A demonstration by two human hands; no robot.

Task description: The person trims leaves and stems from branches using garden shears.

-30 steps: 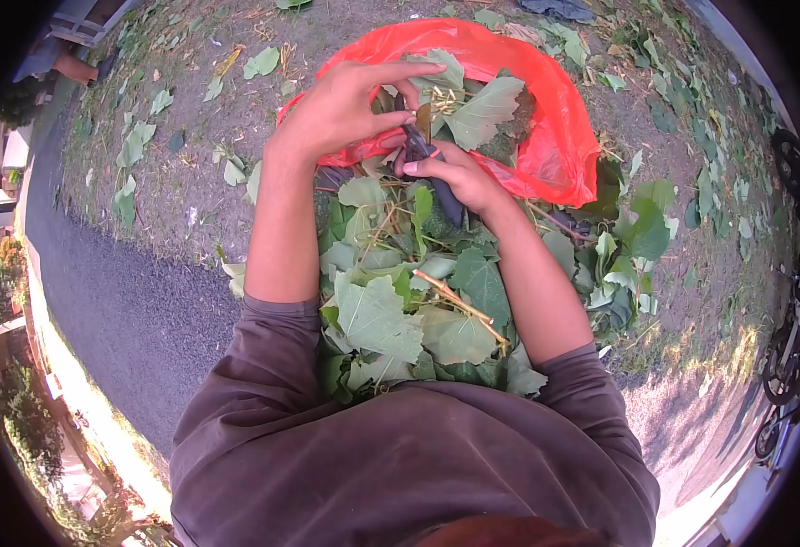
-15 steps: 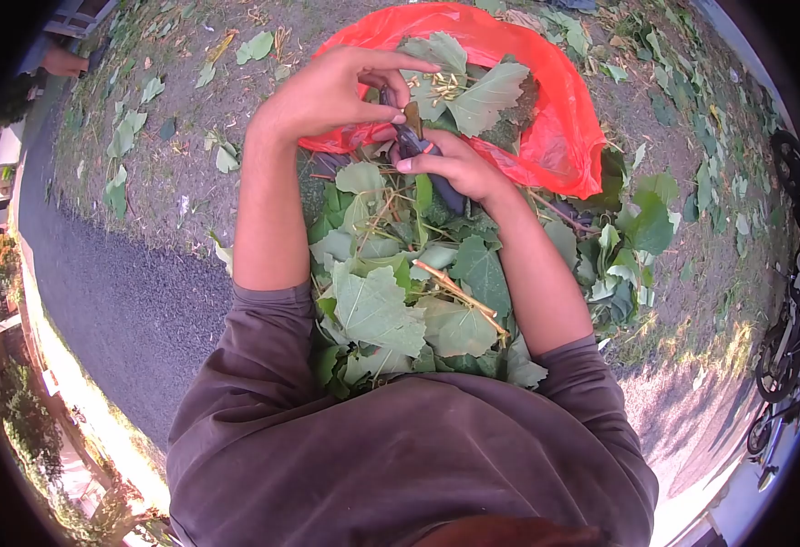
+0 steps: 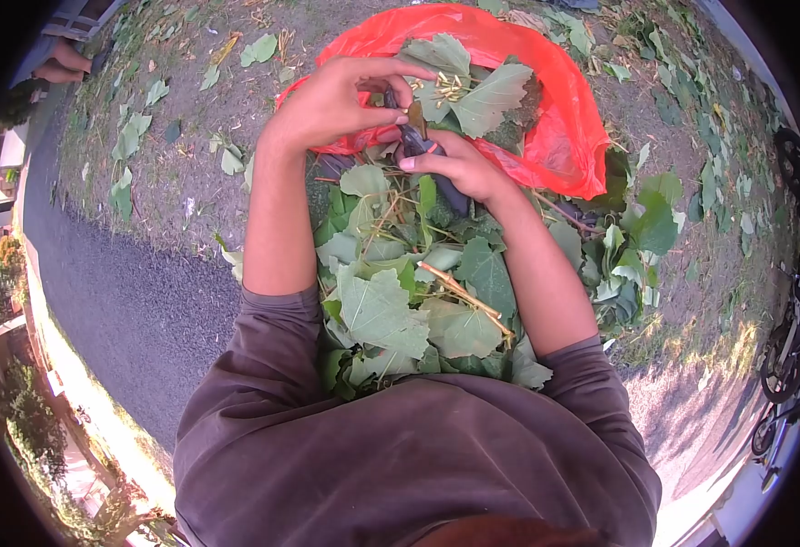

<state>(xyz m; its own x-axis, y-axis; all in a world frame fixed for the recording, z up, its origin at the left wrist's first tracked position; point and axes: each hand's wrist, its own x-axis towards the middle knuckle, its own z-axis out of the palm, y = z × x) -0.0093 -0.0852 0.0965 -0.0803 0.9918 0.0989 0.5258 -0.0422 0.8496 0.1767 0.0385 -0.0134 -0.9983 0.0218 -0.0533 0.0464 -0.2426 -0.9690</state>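
My right hand [image 3: 459,166] is wrapped round dark-handled pruning shears [image 3: 445,187] at the near edge of an orange-red plastic bag [image 3: 564,118]. Beside it, the thumb and a finger of my left hand [image 3: 350,100] are pinched together near the shears' tip; what they hold is too small to make out. A brownish piece [image 3: 416,114] stands upright by the blades. Inside the bag, small pale cut pieces [image 3: 447,88] lie on green leaves [image 3: 491,98]. Between my forearms is a heap of large leaves [image 3: 377,310] with a cut brown stem [image 3: 459,292] on top.
Loose leaves [image 3: 128,135] are scattered over the ground on both sides. Asphalt [image 3: 126,301] lies at the left. Another person's bare feet or legs [image 3: 62,62] show at the upper left. Bicycles [image 3: 783,356] stand along the right edge.
The view has shifted slightly. My left hand has moved a little down, its pinch still close to the shears. More of the other person shows at the upper left.
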